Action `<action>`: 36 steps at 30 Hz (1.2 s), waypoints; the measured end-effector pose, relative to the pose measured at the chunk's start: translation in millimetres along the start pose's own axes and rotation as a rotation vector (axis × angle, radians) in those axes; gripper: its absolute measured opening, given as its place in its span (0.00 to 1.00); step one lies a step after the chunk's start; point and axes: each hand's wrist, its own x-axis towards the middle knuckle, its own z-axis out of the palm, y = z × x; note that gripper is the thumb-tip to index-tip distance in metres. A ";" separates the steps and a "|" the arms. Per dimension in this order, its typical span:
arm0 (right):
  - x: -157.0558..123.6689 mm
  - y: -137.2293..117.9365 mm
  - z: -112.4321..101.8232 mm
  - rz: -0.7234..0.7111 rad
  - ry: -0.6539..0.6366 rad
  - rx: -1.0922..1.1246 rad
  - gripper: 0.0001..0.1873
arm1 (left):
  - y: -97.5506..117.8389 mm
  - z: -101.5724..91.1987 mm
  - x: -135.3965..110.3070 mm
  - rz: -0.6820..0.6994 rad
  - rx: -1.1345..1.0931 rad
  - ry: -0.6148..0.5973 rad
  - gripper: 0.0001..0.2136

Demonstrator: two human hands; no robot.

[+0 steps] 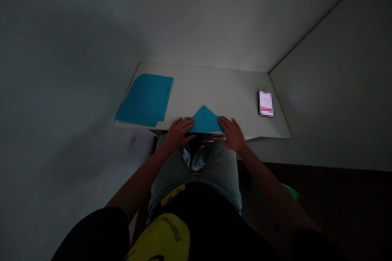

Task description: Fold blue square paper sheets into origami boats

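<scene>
A folded sheet of blue paper (206, 123) lies at the front edge of the white tabletop, its pointed top facing away from me and a short crease line running down from the tip. My left hand (180, 131) rests on its left corner with the fingers stretched flat and the thumb apart below the table edge. On the right corner lie the extended fingers of my right hand (232, 133), its thumb also held away toward the other hand. Both hands are open and press the paper from above.
Several blue sheets (145, 100) lie in an uneven stack at the left of the white table (214, 83). Near the right end is a phone (266, 104) with a lit, blurred screen. Walls border the table behind and at the right. A green object (290, 191) shows low on the right.
</scene>
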 end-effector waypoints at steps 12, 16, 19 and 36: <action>38.7 -2.6 -47.5 0.344 0.183 0.527 0.20 | -4.8 -46.9 47.5 -0.295 -0.524 0.194 0.12; 66.9 20.9 -37.0 0.417 0.113 0.503 0.22 | -18.9 -38.2 75.0 -0.389 -0.467 0.139 0.13; 72.2 33.2 -15.2 0.427 0.091 0.341 0.19 | -23.8 -19.5 75.3 -0.478 -0.247 0.114 0.22; 20.4 22.7 -24.9 -0.056 -0.127 0.159 0.24 | -39.0 -22.2 6.5 0.105 -0.133 -0.154 0.28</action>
